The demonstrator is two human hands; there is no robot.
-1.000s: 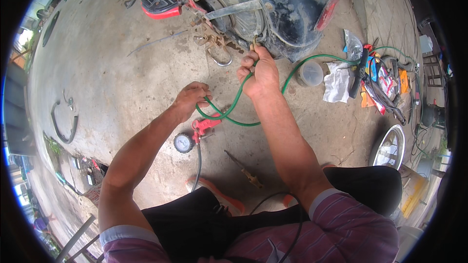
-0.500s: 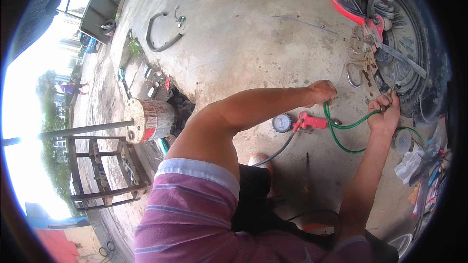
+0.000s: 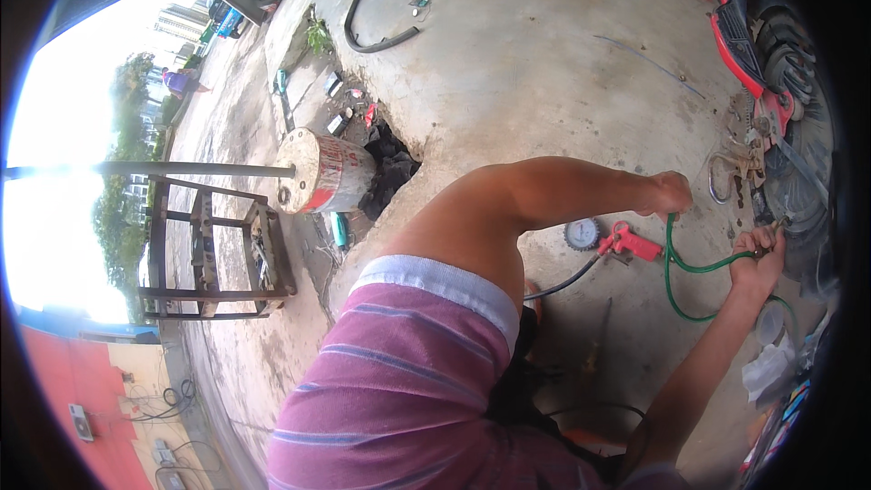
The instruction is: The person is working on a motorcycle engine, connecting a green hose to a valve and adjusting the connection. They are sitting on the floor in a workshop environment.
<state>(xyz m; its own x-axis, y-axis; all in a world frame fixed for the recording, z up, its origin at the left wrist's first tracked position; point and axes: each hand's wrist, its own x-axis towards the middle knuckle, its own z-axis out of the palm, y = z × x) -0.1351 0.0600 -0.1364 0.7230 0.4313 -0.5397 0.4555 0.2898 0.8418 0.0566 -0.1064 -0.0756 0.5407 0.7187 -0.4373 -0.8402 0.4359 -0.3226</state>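
Observation:
My left hand (image 3: 670, 195) is closed around a loop of thin green hose (image 3: 712, 266). Farther right, my right hand (image 3: 760, 254) grips the same hose close to its end, with a small brass-coloured fitting (image 3: 781, 225) showing past the fingers. That fitting is beside the wheel (image 3: 806, 195) of a red and black motorbike; whether it touches the valve cannot be made out. On the concrete below my left hand lies a red tire inflator (image 3: 638, 243) with a round pressure gauge (image 3: 582, 234) and a black hose (image 3: 567, 283).
A concrete-filled bucket (image 3: 327, 172) with a pole stands at left, by a metal rack (image 3: 213, 249). A curved black strip (image 3: 352, 23) lies on the far floor. A clear cup (image 3: 770, 322) and white crumpled paper (image 3: 769, 370) sit near my right forearm.
The whole view has swung, so the floor things and the bike sit farther right. Both hands keep hold of the green hose, the right one still beside the wheel.

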